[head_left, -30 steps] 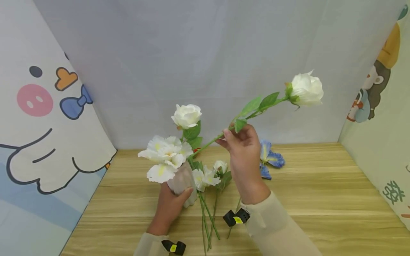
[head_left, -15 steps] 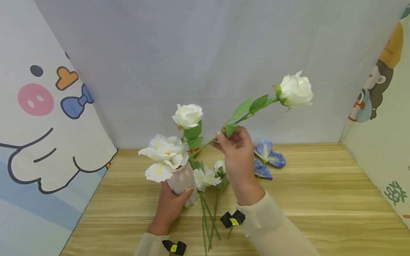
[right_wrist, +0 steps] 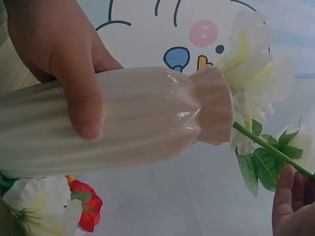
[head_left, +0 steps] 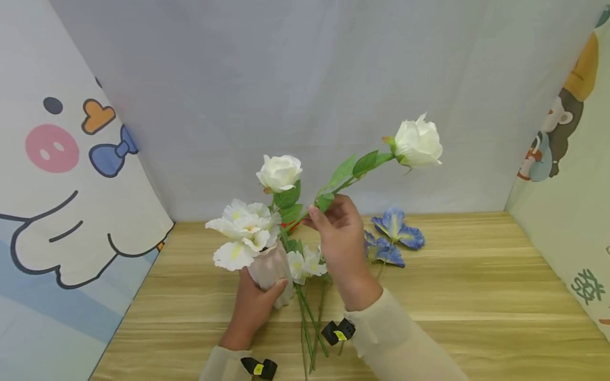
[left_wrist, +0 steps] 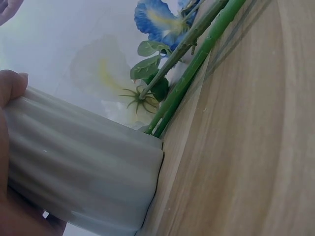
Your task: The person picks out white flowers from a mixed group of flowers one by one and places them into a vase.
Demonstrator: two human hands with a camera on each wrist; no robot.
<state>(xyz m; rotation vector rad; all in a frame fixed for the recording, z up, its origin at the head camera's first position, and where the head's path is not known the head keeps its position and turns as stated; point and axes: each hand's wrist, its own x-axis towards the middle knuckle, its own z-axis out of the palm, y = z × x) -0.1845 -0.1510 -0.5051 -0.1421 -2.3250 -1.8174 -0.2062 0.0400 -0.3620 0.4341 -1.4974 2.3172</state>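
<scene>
My left hand grips a pale fluted vase that stands on the table, thumb across its front. From its mouth rise a white ruffled iris, leaning left, and a white rose. My right hand pinches the green stem of a second white rose, whose bloom tilts up to the right. In the right wrist view this stem runs from the fingertips to the vase's ruffled rim. The left wrist view shows the vase's base on the wood.
Right of the vase, white flowers lie with their green stems toward me. Blue irises lie behind my right hand. A red flower shows beyond the vase. A grey cloth closes the back of the wooden table.
My right hand has moved left and slightly down with the rose, bringing its bloom closer to the vase. More of the blue irises shows. The left hand and vase have stayed put.
</scene>
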